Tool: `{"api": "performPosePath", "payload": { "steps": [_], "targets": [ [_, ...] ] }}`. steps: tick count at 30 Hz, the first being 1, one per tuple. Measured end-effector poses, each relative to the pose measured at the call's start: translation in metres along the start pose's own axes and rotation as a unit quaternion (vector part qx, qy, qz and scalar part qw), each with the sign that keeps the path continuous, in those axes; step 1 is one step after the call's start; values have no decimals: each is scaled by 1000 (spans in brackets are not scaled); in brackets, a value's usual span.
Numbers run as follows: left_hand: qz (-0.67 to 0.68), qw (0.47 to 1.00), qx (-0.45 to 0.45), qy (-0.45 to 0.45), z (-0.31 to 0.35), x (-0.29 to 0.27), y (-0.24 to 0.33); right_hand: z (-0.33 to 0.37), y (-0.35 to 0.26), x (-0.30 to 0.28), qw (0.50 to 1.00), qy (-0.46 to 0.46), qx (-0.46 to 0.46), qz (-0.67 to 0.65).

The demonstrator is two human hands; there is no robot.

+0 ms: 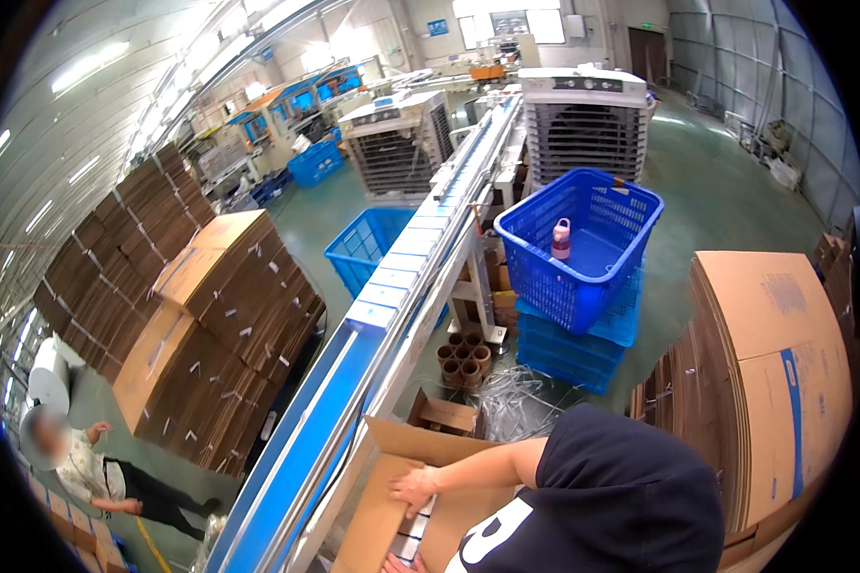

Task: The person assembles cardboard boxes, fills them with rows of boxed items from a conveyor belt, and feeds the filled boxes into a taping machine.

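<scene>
An open cardboard carton stands beside the conveyor in front of me, with a row of small white boxes inside. My right hand reaches into it, fingers spread and lying at the upper end of that row, near the carton wall. At the bottom edge of the picture, part of my left hand touches the lower end of the row; most of it is cut off. Flat white boxes lie in line on the blue conveyor belt.
Right of the conveyor, a blue basket holding a pink bottle rests on stacked blue crates. Cardboard tubes and clear plastic strips lie below. Flattened cartons rise at right, more at left. Another person stands far left.
</scene>
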State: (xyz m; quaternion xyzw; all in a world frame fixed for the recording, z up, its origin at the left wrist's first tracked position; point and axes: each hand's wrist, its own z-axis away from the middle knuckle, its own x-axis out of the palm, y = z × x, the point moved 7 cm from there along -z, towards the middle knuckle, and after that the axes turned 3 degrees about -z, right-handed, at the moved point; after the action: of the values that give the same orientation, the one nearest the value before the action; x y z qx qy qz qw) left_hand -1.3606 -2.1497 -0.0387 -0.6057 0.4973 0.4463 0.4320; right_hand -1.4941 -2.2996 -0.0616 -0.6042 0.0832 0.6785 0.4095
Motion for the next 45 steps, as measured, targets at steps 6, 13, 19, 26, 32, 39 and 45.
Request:
{"api": "performPosePath", "payload": {
  "steps": [6, 13, 19, 26, 32, 39, 45],
  "targets": [
    [-54, 996, -24, 62, 17, -21, -15, -5, 11, 28, 985, -101, 55, -132],
    [-77, 996, -44, 5, 19, -11, -26, 43, 9, -169, 862, -106, -48, -493],
    [184, 975, -73, -96, 17, 34, -22, 307, 52, -458, 208, 187, -717, -639],
    [138, 985, -55, -83, 22, 54, -17, 153, 61, -237, 964, 148, 39, -219],
    [147, 980, -77, -110, 21, 39, -16, 103, 83, -83, 951, 52, 190, -239],
    [153, 980, -82, -100, 20, 40, -11, 94, 66, -63, 911, 120, 153, -363],
    [14, 998, -46, -38, 25, 43, -13, 94, 68, -65, 915, 122, 147, -356]
  ]
}}
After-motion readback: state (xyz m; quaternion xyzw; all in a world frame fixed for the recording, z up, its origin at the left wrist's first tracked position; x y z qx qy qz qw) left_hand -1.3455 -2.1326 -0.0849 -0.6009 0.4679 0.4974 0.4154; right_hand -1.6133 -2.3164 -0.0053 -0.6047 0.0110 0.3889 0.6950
